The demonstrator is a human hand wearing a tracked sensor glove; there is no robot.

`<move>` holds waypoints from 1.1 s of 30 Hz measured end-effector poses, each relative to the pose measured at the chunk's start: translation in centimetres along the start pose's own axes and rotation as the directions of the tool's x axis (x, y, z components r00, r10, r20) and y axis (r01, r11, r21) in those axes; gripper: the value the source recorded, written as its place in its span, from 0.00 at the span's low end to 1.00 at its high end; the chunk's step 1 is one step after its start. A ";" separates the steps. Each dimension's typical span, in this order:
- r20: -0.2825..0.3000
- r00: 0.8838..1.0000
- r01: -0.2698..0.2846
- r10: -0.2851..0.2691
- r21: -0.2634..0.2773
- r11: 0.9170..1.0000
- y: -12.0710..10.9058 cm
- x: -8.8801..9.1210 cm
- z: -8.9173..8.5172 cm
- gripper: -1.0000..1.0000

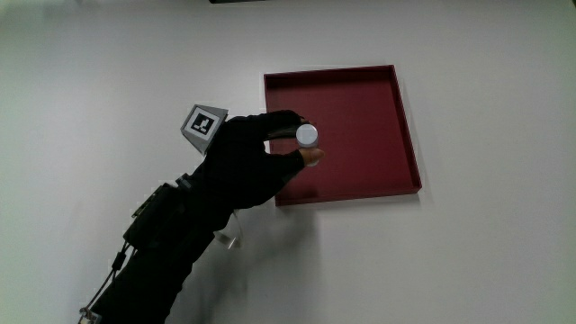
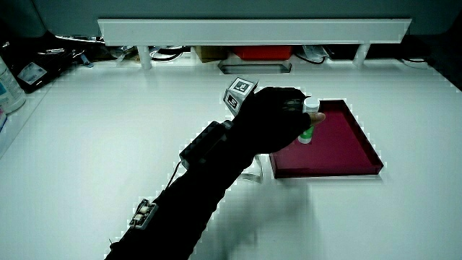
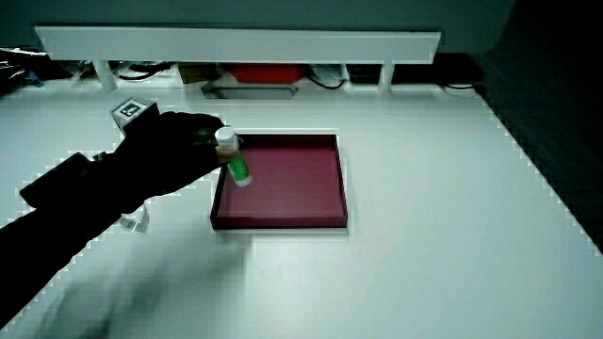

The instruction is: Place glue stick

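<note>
The glue stick (image 1: 307, 135) has a white cap and a green body (image 3: 239, 169); it stands nearly upright in the hand's fingers, also seen in a side view (image 2: 309, 121). The hand (image 1: 256, 157), in a black glove with a patterned cube (image 1: 203, 123) on its back, is shut on the stick over the dark red tray (image 1: 378, 117), above the tray's part nearest the forearm. In both side views the stick is over the tray (image 3: 301, 179) (image 2: 339, 148); I cannot tell whether its base touches the tray floor.
A low white partition (image 2: 253, 30) runs along the table's edge farthest from the person, with clutter under it. A small pale object (image 1: 229, 238) lies on the table under the forearm.
</note>
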 end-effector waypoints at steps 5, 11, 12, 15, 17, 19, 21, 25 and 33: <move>-0.016 0.999 -0.032 0.032 0.037 0.999 0.3 -2.3 -0.1 0.50; -0.010 0.996 -0.089 0.090 0.059 0.994 0.6 -3.9 -0.8 0.50; -0.002 0.996 -0.093 0.093 0.053 0.994 0.7 -4.0 -1.0 0.50; -0.016 0.995 -0.100 0.101 0.049 0.994 0.9 -4.5 -1.4 0.50; -0.028 0.994 -0.108 0.109 0.043 0.993 1.0 -4.8 -1.7 0.50; -0.032 0.992 -0.119 0.121 0.039 0.992 0.9 -5.3 -1.9 0.50; -0.050 0.990 -0.128 0.129 0.034 0.991 0.9 -5.7 -2.1 0.50; -0.036 0.988 -0.149 0.150 0.032 0.988 0.9 -5.6 -2.3 0.50; -0.004 0.989 -0.148 0.148 0.033 0.988 0.8 -6.1 -2.5 0.50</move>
